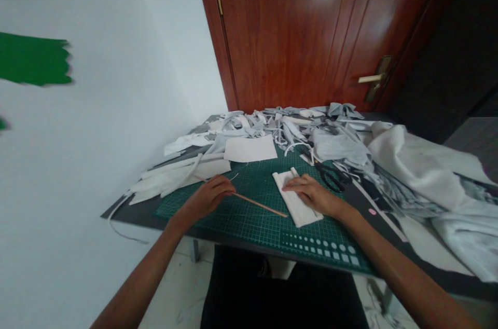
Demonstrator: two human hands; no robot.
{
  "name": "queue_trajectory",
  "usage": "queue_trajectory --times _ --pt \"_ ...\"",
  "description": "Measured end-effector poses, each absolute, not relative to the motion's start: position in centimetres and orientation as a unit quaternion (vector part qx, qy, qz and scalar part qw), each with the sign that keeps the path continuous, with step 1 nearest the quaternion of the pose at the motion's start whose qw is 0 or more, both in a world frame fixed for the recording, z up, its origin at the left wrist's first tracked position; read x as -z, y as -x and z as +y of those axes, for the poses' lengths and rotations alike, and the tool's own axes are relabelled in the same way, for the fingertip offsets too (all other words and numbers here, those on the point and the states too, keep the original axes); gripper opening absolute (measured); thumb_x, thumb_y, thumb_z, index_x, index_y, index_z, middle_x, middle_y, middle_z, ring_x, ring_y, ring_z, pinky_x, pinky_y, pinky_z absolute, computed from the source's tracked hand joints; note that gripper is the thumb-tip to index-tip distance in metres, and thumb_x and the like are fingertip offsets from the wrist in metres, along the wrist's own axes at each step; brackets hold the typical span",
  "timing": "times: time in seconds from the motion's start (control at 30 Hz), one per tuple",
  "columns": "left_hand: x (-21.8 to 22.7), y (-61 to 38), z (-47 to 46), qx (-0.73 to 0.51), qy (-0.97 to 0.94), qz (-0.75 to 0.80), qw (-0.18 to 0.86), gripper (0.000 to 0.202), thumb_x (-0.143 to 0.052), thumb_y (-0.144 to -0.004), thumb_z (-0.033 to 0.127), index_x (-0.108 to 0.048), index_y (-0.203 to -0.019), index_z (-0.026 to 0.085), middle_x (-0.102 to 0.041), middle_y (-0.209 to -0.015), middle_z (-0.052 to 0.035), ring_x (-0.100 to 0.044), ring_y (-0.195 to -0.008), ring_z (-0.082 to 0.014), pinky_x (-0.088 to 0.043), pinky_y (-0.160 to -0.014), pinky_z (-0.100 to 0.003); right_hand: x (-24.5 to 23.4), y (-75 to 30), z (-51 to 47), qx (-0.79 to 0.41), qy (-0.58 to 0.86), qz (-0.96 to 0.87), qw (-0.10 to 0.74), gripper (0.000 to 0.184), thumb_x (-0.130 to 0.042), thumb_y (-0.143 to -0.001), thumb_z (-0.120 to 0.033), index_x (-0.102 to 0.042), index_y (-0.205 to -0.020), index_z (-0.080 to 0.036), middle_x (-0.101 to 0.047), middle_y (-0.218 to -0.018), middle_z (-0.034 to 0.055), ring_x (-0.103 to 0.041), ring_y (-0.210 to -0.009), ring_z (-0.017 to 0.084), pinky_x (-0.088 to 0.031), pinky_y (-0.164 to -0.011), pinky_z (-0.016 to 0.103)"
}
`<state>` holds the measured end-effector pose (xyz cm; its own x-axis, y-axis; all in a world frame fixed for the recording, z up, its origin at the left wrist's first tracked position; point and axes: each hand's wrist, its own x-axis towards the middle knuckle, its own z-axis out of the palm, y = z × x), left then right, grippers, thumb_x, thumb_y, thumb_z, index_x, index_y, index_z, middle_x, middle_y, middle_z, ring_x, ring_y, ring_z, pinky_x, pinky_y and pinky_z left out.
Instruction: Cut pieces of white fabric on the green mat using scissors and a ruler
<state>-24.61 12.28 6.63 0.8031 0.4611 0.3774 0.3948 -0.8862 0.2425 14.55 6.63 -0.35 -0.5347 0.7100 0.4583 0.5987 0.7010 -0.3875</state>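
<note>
My left hand [215, 191] is closed around a thin wooden stick [260, 205], which slants down to the right just above or on the green cutting mat [249, 225]. On the mat to its right lies a small white fabric piece [298, 209] with rolled long edges. My right hand [307, 191] rests on this fabric, fingers stretched out across it and pressing it down. Black-handled scissors [330, 176] lie just beyond my right hand. A flat white rectangular piece [251, 148] sits at the mat's far edge.
White fabric strips [182, 176] are stacked at the left. A heap of grey and white scraps [257, 124] runs along the back, before a brown door [288, 33]. Large white cloth [424, 163] covers the right side. A white wall [116, 85] borders the table's left.
</note>
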Motion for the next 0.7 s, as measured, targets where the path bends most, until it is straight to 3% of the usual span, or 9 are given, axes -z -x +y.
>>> queue_trajectory --times 0.17,0.3,0.4,0.57,0.7 --pt "-6.3 14.0 13.8 -0.22 -0.965 0.084 0.112 0.033 -0.041 -0.107 0.021 -0.073 -0.115 0.019 -0.068 -0.11 -0.0103 -0.061 -0.106 -0.0194 -0.05 -0.097 -0.033 0.6 -14.4 6.9 -0.115 0.358 -0.868 0.324 0.044 -0.042 -0.1 -0.006 -0.067 -0.132 -0.024 -0.07 -0.134 0.0094 -0.061 -0.119 0.022 -0.039 -0.101 0.042" --pt "-3.8 8.3 13.9 -0.172 -0.981 -0.003 0.089 0.036 -0.041 -0.104 0.012 -0.076 -0.112 0.02 -0.07 -0.112 -0.0112 -0.062 -0.111 -0.0212 -0.046 -0.104 -0.037 0.5 -14.3 7.0 -0.131 0.357 -0.861 0.337 0.035 -0.044 -0.101 -0.01 -0.072 -0.118 -0.023 -0.075 -0.122 0.009 -0.064 -0.107 0.021 -0.04 -0.096 0.041" --pt "-2.6 7.1 14.2 -0.166 -0.981 -0.034 0.094 0.037 -0.04 -0.103 0.01 -0.075 -0.114 0.018 -0.071 -0.112 -0.0123 -0.061 -0.114 -0.0219 -0.045 -0.105 -0.037 0.6 -14.4 7.3 -0.139 0.355 -0.861 0.337 0.035 -0.045 -0.099 -0.007 -0.074 -0.111 -0.023 -0.075 -0.119 0.0092 -0.063 -0.107 0.022 -0.041 -0.096 0.041" --pt "-2.7 8.2 15.4 -0.127 -0.982 -0.028 0.135 0.037 -0.04 -0.103 0.012 -0.075 -0.112 0.02 -0.071 -0.11 -0.0117 -0.061 -0.111 -0.0218 -0.045 -0.104 -0.037 1.3 -14.9 7.7 -0.102 0.386 -0.85 0.344 0.035 -0.047 -0.098 -0.01 -0.068 -0.124 -0.021 -0.065 -0.131 0.0131 -0.057 -0.12 0.025 -0.042 -0.103 0.046" --pt "-3.6 8.2 16.0 -0.107 -0.98 -0.023 0.165 0.035 -0.041 -0.104 0.017 -0.075 -0.109 0.021 -0.07 -0.107 -0.0108 -0.06 -0.105 -0.0212 -0.044 -0.1 -0.035 1.5 -15.2 7.7 -0.083 0.442 -0.834 0.319 0.032 -0.051 -0.096 -0.012 -0.067 -0.122 -0.023 -0.063 -0.123 0.011 -0.056 -0.114 0.026 -0.043 -0.1 0.045"
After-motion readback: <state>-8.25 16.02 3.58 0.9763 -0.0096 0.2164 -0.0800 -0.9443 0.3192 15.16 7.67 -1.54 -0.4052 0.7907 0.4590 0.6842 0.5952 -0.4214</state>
